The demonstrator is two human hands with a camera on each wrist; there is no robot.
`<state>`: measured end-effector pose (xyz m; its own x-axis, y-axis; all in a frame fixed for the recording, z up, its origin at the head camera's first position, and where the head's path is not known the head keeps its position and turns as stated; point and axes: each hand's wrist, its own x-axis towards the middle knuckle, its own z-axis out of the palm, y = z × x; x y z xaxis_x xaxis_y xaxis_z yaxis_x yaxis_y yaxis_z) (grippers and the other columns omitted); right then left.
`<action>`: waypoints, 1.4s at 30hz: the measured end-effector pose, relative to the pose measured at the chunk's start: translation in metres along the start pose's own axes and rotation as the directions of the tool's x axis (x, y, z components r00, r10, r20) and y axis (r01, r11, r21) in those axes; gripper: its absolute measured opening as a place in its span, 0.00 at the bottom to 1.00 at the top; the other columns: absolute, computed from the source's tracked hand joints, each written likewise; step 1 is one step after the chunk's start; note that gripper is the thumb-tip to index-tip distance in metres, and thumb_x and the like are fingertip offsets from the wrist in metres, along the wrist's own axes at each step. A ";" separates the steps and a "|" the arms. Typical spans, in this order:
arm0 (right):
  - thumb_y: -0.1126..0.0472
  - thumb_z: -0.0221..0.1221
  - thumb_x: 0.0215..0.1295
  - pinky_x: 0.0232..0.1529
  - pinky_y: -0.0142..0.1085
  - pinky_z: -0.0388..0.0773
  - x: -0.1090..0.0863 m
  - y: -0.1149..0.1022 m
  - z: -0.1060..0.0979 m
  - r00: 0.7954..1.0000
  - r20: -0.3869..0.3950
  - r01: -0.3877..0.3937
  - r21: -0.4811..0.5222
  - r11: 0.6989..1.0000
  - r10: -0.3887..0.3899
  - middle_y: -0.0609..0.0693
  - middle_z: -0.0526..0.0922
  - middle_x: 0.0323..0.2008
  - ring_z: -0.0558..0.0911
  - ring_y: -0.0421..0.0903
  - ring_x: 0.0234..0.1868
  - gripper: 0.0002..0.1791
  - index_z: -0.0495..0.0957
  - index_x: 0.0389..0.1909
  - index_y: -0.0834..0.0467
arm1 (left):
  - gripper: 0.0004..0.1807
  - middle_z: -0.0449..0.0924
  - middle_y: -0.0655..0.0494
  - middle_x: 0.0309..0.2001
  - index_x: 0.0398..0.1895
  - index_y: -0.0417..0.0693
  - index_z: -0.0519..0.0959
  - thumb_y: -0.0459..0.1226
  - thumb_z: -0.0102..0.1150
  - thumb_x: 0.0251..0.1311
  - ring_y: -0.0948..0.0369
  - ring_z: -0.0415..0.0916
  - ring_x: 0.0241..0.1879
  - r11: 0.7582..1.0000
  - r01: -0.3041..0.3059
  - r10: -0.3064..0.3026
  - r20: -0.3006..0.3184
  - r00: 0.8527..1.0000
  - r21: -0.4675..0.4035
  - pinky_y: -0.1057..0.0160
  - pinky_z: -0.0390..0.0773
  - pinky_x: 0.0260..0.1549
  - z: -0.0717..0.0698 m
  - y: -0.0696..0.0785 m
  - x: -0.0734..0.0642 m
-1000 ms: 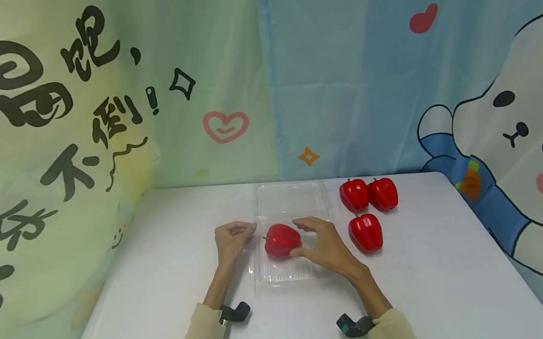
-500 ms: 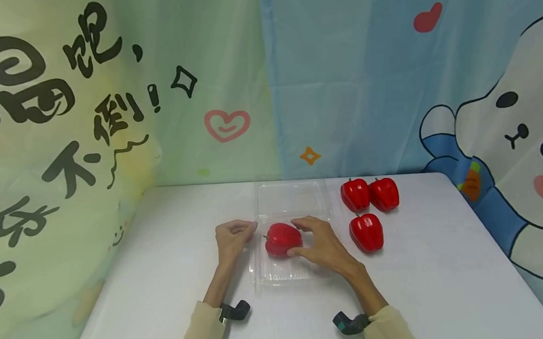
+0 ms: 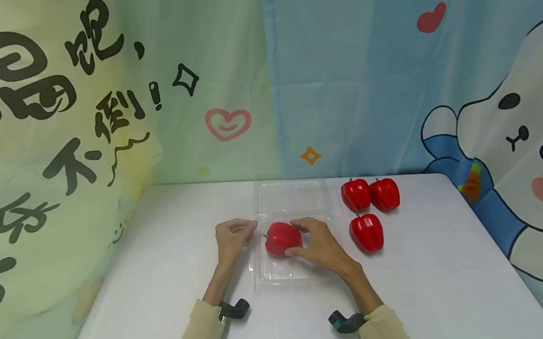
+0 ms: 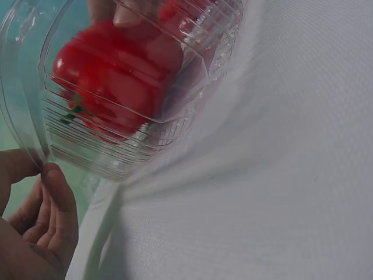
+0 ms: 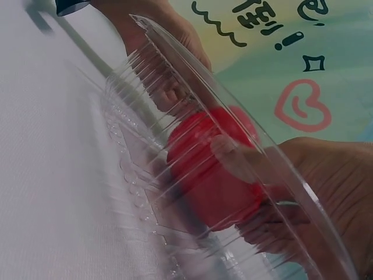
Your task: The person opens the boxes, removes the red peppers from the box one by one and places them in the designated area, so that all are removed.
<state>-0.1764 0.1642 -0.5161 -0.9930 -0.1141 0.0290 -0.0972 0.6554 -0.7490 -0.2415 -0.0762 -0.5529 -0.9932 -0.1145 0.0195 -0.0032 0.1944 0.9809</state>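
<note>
A red bell pepper lies on its side in a clear plastic clamshell container, its green stem toward the left. My right hand reaches into the container and holds the pepper's right side between thumb and fingers. Through the clear wall in the right wrist view, the thumb rests against the red bell pepper. At the container's left rim, my left hand pinches the edge between thumb and index finger. The left wrist view shows this left hand at the rim of the container.
Three more red bell peppers stand on the white table right of the container: one at the front, a pair behind. The container's open lid lies flat toward the back. A printed curtain hangs behind the table.
My right hand has shifted slightly left, its thumb and fingers drawing in on the bell pepper. The left hand stays at the container's rim.
</note>
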 end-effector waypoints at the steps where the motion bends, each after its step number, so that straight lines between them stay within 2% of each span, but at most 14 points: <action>1: 0.54 0.84 0.50 0.62 0.55 0.87 0.000 0.000 0.000 1.000 0.002 0.003 -0.001 1.000 -0.003 0.51 0.84 0.69 0.84 0.55 0.66 0.47 0.78 0.74 0.52 | 0.09 0.92 0.39 0.30 0.34 0.35 0.91 0.35 0.77 0.63 0.59 0.88 0.25 1.000 -0.001 0.001 0.002 1.000 -0.002 0.71 0.82 0.27 0.000 0.000 0.000; 14: 0.56 0.83 0.53 0.64 0.54 0.86 0.002 0.002 0.002 1.000 0.006 0.029 0.008 1.000 -0.029 0.52 0.85 0.68 0.85 0.54 0.66 0.44 0.78 0.73 0.53 | 0.08 0.93 0.39 0.32 0.35 0.36 0.91 0.35 0.77 0.62 0.58 0.90 0.28 1.000 0.011 -0.011 -0.002 1.000 0.010 0.71 0.83 0.28 0.001 0.003 -0.001; 28: 0.56 0.84 0.50 0.60 0.51 0.89 0.001 0.001 0.003 0.998 -0.022 0.053 0.022 0.998 -0.053 0.51 0.87 0.65 0.86 0.53 0.61 0.44 0.80 0.71 0.53 | 0.08 0.93 0.39 0.32 0.35 0.36 0.91 0.35 0.77 0.63 0.57 0.90 0.28 1.000 0.005 -0.005 -0.001 1.000 0.015 0.71 0.83 0.29 0.001 0.005 -0.001; 42: 0.55 0.84 0.49 0.59 0.50 0.89 0.000 -0.002 -0.001 0.999 -0.029 0.017 0.038 0.999 -0.016 0.49 0.87 0.65 0.86 0.53 0.62 0.44 0.80 0.71 0.51 | 0.09 0.93 0.40 0.31 0.35 0.36 0.91 0.36 0.78 0.62 0.59 0.89 0.27 1.000 0.013 -0.013 -0.005 1.000 0.026 0.70 0.82 0.29 0.001 0.003 -0.001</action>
<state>-0.1764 0.1634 -0.5138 -0.9929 -0.1026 0.0600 -0.1113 0.6245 -0.7731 -0.2404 -0.0745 -0.5504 -0.9926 -0.1214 0.0076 -0.0192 0.2181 0.9757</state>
